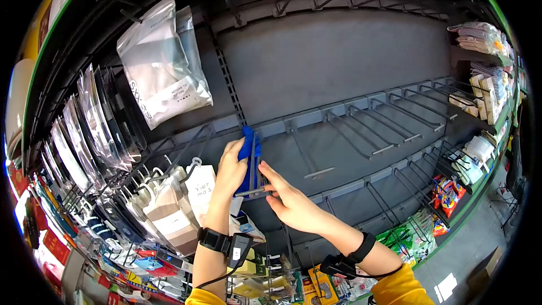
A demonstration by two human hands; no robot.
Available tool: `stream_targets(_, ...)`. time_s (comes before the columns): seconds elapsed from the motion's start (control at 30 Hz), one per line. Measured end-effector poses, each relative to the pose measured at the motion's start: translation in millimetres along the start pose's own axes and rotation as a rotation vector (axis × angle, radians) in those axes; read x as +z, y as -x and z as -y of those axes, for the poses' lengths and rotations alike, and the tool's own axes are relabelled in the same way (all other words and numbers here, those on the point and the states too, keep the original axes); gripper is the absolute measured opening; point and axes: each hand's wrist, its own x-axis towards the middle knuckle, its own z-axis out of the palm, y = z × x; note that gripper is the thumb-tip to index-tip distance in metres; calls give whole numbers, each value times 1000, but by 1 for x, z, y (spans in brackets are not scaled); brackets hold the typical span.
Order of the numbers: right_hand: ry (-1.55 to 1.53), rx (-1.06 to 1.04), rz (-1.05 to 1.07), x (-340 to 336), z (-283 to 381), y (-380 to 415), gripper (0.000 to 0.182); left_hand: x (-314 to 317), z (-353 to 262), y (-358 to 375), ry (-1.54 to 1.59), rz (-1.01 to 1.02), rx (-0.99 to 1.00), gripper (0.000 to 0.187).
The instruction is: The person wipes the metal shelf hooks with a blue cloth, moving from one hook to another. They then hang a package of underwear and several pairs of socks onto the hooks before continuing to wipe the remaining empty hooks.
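Now — left fingers (236, 148) on blue cloth (248, 150), right hand (292, 206) beside 1 hook (250, 192).

Rack layout around cloth (247, 175).
Left: bagged garment (169, 68) above carded goods (171, 217). Right: upper and lower hook rows (385, 149). Far right: packs (479, 40) on shelf (481, 56).

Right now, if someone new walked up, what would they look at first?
Probably the bright blue cloth near the middle: the left hand holds it, with the right hand beside it. Next, the big shiny bag hanging at the upper left, and the row of grey hooks sticking out on the right.
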Motion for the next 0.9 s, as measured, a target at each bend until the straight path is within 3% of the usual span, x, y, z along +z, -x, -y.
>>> stream_targets(0.13,-18,29,10,-4,-2,4,64,-2,-4,-5,-82,117,-99,51)
stream_targets(0.4,-18,34,-5,-5,-8,10,62,-6,-11,3,-173,149,-40,46)
stream_targets(0.57,-36,75,0,-9,-4,12,55,-8,-9,-1,-386,303,-80,55)
stream_targets(0.73,-43,61,-17,-9,-2,17,54,-13,-8,4,-241,293,63,59)
stream_targets(0.9,-55,72,-47,-10,-1,25,53,-22,-45,29,-148,324,39,61)
